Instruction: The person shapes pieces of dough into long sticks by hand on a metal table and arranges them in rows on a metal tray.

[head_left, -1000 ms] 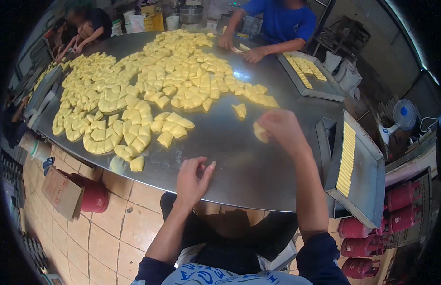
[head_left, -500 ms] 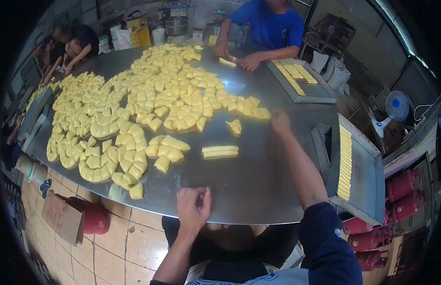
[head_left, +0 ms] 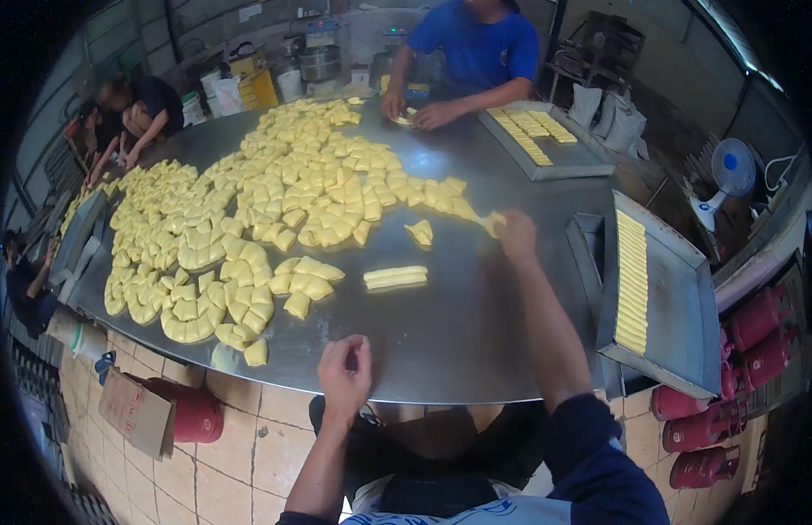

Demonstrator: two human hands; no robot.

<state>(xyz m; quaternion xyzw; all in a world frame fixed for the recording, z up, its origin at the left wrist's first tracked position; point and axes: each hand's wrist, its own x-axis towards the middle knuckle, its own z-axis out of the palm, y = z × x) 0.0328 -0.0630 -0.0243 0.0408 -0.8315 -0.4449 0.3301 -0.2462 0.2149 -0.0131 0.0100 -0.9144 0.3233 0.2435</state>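
- Here's the dough piece (head_left: 493, 222), out at the near right end of the big spread, stretched thin where it joins the dough pile (head_left: 310, 175)!
- Right hand (head_left: 518, 238) has it, fingers narrow and pinched on its edge.
- Left hand (head_left: 346, 371) sits by the near edge of the surface (head_left: 458, 341), fingers curled in; whether they hold anything, I can't tell.
- Between the hands, two dough rolls (head_left: 395, 277) lie side by side, a loose scrap (head_left: 420, 233) beyond them.
- Off right, a metal tray (head_left: 673, 302) carries a neat row of strips (head_left: 632, 284).
- Across the surface, a co-worker in blue (head_left: 480, 48) handles dough too!
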